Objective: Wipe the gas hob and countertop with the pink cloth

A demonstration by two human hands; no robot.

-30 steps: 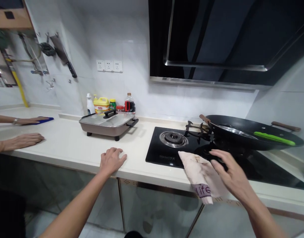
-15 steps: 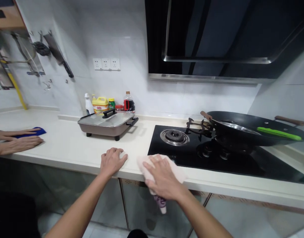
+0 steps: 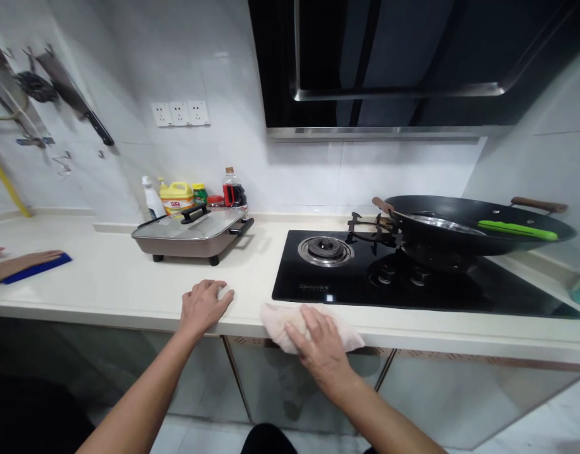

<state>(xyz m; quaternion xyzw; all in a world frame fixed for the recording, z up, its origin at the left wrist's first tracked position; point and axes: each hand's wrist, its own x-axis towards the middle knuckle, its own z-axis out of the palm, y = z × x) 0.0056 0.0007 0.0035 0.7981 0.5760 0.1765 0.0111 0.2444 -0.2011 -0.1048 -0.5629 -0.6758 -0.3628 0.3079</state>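
My right hand (image 3: 322,345) presses a pale pink cloth (image 3: 279,323) onto the front edge of the white countertop (image 3: 245,315), just in front of the black gas stove (image 3: 337,287). Part of the cloth drapes over the edge, and its middle is hidden under my fingers. To the left, my left hand (image 3: 203,308) leans on the counter near the edge with its fingers apart and nothing in them. Behind that hand stands a brown electric pan (image 3: 176,248) with a glass lid.
A large wok (image 3: 441,243) holding a green-handled utensil (image 3: 517,229) sits on the right burner. At the far left another person's hand (image 3: 23,263) lies on a blue cloth (image 3: 39,269). Several bottles (image 3: 177,197) line the wall; a cleaver (image 3: 70,91) hangs above. A range hood (image 3: 394,63) overhangs the stove.
The cloth has shifted slightly down and right under my right hand, and its dangling printed end no longer shows. My left hand stays on the counter. The view has turned slightly right.
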